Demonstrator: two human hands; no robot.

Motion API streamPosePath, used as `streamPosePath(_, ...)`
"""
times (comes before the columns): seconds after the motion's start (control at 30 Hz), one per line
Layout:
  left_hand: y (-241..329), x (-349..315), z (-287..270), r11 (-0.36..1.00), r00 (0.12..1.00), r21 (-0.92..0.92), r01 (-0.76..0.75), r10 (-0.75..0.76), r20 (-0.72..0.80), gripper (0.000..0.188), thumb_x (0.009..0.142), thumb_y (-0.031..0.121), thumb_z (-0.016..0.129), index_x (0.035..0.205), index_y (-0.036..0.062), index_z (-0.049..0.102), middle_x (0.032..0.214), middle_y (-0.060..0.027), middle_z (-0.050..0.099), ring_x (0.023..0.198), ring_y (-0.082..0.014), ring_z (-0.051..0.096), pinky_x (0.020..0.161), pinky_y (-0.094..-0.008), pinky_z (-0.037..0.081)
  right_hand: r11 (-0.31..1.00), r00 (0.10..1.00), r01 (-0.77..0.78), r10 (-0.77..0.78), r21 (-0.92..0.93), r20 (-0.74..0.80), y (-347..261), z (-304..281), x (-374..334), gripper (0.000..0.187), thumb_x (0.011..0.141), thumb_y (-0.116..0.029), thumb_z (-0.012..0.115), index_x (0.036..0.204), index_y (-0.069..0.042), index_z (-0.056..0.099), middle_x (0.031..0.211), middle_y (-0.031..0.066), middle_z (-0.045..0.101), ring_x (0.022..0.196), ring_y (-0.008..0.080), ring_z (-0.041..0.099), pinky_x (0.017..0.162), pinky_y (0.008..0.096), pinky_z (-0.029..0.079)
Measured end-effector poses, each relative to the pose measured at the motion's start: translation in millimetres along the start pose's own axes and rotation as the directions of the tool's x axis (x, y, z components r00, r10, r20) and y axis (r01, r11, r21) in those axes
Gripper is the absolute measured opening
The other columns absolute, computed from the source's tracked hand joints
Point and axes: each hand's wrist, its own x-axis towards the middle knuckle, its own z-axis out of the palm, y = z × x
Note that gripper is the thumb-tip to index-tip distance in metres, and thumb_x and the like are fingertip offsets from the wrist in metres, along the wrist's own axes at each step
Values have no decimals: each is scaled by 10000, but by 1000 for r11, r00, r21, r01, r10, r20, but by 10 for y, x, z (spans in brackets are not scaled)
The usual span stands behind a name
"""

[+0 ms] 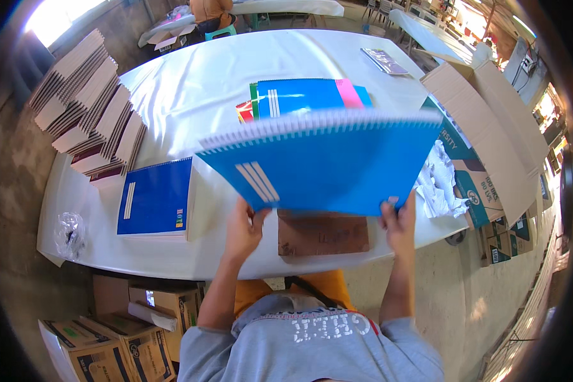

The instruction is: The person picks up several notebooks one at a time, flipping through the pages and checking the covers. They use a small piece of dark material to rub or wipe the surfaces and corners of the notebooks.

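Note:
A blue spiral notebook (337, 165), or a stack of them, is held up over the table's front part, tilted with its wire binding at the far, upper edge. My left hand (246, 228) grips its near left corner, thumb on the cover. At the near right corner my right hand (398, 224) grips it the same way. Under it, at the table's front edge, lies a flat brown block (323, 237), partly hidden. Just behind are more notebooks (302, 95) in blue, green and red with a pink strip, partly covered by the held one.
On the white-covered table (216, 63), dark blue notebooks (156, 197) lie left, near tall notebook stacks (102, 108) and a clear plastic bag (70, 235). At right stand an open cardboard box (484, 140) and crumpled paper (440, 181). More cartons (108, 347) sit below left.

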Motion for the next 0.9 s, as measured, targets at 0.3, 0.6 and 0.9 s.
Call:
streamPosePath(0.3, 82, 449, 158, 916, 902, -169, -363, 301, -308, 399, 816, -23, 601, 1162, 17, 405, 773, -141, 626, 601, -215, 594, 541, -304, 457, 950, 963, 262, -245, -168, 116, -524, 99, 733, 279, 901, -166, 565, 1101, -25, 431, 788, -9, 492, 644, 44, 400, 534, 198, 350)
streamPosePath(0.6, -76, 405, 307, 918, 892, -188, -348, 263, -368, 404, 828, -34, 579, 1183, 25, 395, 809, -128, 643, 669, -184, 616, 582, -276, 466, 928, 947, 303, -269, -215, 175, -498, 77, 654, 306, 887, -151, 583, 1111, -14, 427, 753, 19, 532, 645, 52, 441, 541, 202, 361)
streamPosePath(0.9, -350, 229, 334, 969, 957, -77, -234, 216, -194, 337, 802, -54, 571, 1111, 44, 479, 801, -144, 631, 648, -273, 607, 573, -349, 460, 973, 973, 111, -65, -201, 224, 262, -207, 560, 334, 850, -165, 624, 1149, -68, 511, 945, 6, 589, 907, 126, 480, 754, 262, 378)
